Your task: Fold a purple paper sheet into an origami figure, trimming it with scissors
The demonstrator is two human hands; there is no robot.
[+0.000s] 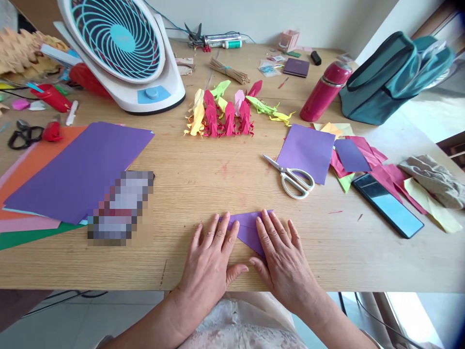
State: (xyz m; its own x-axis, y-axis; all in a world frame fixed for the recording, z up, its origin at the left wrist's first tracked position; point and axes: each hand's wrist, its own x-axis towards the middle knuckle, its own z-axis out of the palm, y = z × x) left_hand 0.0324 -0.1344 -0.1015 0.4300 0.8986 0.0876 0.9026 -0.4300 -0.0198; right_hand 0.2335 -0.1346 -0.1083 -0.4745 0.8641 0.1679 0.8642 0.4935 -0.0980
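A folded piece of purple paper (249, 228) lies on the table near its front edge, with a crease line across it. My left hand (212, 257) rests flat on its left part, fingers stretched out. On its right part lies my right hand (281, 252), also flat with the fingers spread a little. The hands cover both ends of the paper, so its full outline is hidden. White-handled scissors (297, 182) lie beyond my right hand, their blades touching a square purple sheet (307, 152).
Coloured sheets (83, 165) are stacked at the left beside a pixelated object (121, 206). Several folded paper figures (228, 118) stand behind. A fan (152, 94), a red bottle (325, 92) and a teal bag (378, 82) line the back. A phone (388, 206) lies among paper scraps (395, 179) at right.
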